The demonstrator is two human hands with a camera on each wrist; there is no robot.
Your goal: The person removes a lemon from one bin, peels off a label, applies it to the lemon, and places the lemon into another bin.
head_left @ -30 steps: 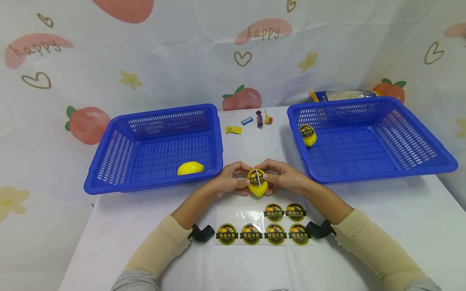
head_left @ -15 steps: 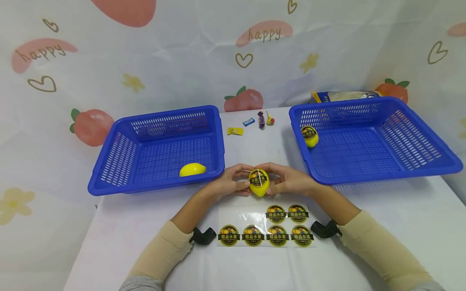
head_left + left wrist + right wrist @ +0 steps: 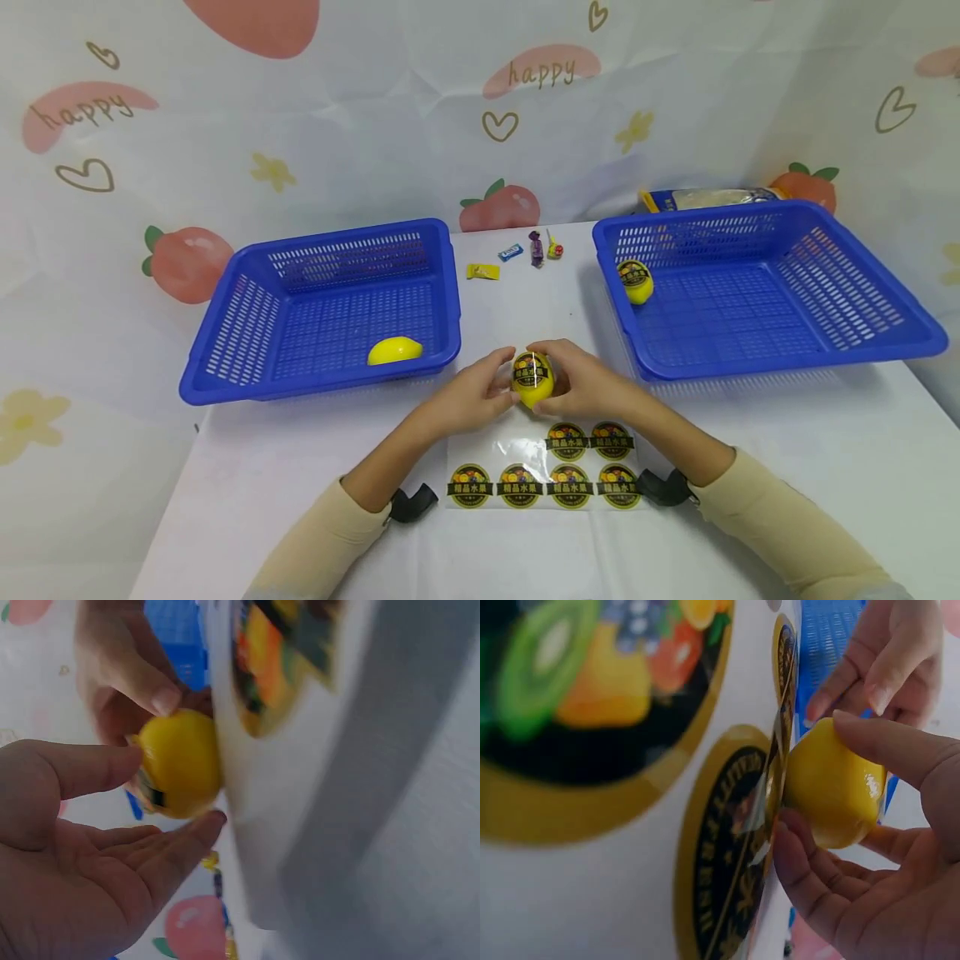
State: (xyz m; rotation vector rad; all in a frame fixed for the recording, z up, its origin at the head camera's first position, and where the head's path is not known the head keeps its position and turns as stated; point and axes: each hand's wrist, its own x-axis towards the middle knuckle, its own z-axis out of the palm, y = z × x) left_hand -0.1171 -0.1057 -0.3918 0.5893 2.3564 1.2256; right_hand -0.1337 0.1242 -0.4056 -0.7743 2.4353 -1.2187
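A yellow lemon (image 3: 534, 393) with a round black-and-gold fruit sticker (image 3: 531, 370) on its upper side is at the table's middle, just behind the sticker sheet (image 3: 480, 450). My right hand (image 3: 588, 385) grips the lemon from the right, thumb on the near side and fingers curled about the far side. On the left, my left hand (image 3: 467, 396) is spread beside it, fingers fairly straight; its thumb (image 3: 101, 771) reaches the lemon's edge in the left wrist view, where contact is hard to tell. Several stickers remain on the sheet, between my forearms.
A blue basket (image 3: 300, 386) at left holds a plain lemon (image 3: 395, 351). Another blue basket (image 3: 780, 362) at right holds a stickered lemon (image 3: 638, 287). Wrapped candies (image 3: 483, 272) and a lollipop (image 3: 555, 248) lie between them. A packet (image 3: 712, 198) is behind the right basket.
The left hand has loosened and moved slightly back from the lemon, its fingers spreading. The right thumb has come off the sticker to the lemon's near side.
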